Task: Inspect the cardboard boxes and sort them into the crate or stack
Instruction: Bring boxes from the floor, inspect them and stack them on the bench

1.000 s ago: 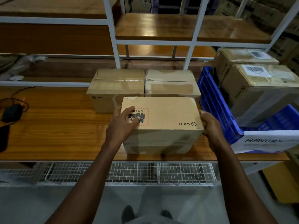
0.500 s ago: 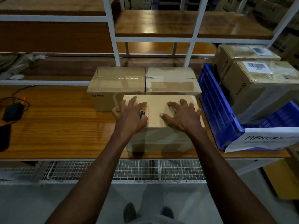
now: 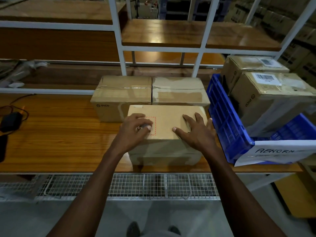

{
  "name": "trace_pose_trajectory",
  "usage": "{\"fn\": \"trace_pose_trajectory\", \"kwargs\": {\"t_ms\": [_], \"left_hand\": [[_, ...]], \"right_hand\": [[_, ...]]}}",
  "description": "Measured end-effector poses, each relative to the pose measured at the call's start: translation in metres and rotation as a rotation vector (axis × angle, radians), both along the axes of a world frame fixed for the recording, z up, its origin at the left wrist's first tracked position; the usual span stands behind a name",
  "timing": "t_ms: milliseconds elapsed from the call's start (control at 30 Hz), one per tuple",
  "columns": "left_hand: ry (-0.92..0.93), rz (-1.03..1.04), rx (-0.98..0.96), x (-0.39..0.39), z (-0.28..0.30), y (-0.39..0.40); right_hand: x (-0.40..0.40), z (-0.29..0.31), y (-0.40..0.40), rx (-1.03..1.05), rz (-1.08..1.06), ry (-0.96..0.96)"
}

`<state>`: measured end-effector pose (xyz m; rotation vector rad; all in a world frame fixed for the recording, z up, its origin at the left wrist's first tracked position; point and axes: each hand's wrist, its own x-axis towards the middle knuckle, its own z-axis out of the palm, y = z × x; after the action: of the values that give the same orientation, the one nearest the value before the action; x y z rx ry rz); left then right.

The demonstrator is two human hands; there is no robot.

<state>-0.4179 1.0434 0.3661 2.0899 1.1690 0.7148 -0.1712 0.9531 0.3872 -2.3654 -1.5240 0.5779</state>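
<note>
A brown cardboard box (image 3: 171, 120) with a red dashed label stands near the front edge of the wooden bench. My left hand (image 3: 135, 129) rests on its top over the label, fingers bent and blurred. My right hand (image 3: 195, 132) lies flat on the right half of the top, fingers spread towards the right edge. Behind it two more taped boxes, a left one (image 3: 123, 89) and a right one (image 3: 177, 91), stand side by side. To the right sits a blue crate (image 3: 224, 120) with a paper sign (image 3: 277, 151) reading "ABNORM". It holds two boxes, one in front (image 3: 273, 98) and one behind (image 3: 248, 65).
A white metal shelf frame (image 3: 124, 48) with wooden boards rises behind the boxes. A black device with cables (image 3: 10, 122) lies at the bench's left end. A wire mesh shelf (image 3: 136, 185) runs below the front edge.
A second ago both hands held the box's sides; they moved onto its top. Since half a second ago my left fingers have bent and my right hand has slid right.
</note>
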Motion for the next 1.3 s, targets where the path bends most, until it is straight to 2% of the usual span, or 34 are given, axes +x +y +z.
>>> {"fn": "trace_pose_trajectory", "kwargs": {"t_ms": [133,267,300,567,700,800,933,1033,1133,1200,1300], "left_hand": [[-0.151,0.313,0.004,-0.020,-0.016,-0.006],[-0.391,0.359,-0.461,-0.022,-0.024,-0.015],[-0.402,0.349,-0.490,-0.020,-0.021,-0.019],[-0.399,0.290,-0.332,-0.013,0.017,-0.027],[-0.428,0.287,-0.238,-0.007,0.048,-0.025],[-0.365,0.209,-0.090,-0.002,0.065,-0.021],[-0.237,0.039,0.010,0.007,0.078,-0.012],[-0.141,-0.063,0.019,0.010,0.077,0.001],[0.078,0.029,0.182,0.013,0.071,0.024],[0.279,0.035,0.125,0.018,0.070,0.033],[0.396,-0.008,0.096,0.031,0.068,0.034]], "right_hand": [[0.000,-0.003,0.001,0.024,-0.005,-0.006],[0.001,-0.002,0.002,0.049,-0.016,0.026],[0.001,-0.002,0.003,0.058,-0.017,0.027],[0.020,-0.002,0.004,0.165,-0.058,0.159],[0.031,-0.010,0.003,0.264,-0.074,0.394],[0.035,-0.021,0.002,0.284,-0.097,0.677],[0.036,-0.042,-0.006,0.299,-0.118,0.882],[0.041,-0.058,-0.013,0.319,-0.159,0.938],[0.040,-0.062,-0.021,0.297,-0.220,0.957],[0.036,-0.063,-0.026,0.276,-0.259,0.981],[0.038,-0.068,-0.031,0.236,-0.285,0.970]]}}
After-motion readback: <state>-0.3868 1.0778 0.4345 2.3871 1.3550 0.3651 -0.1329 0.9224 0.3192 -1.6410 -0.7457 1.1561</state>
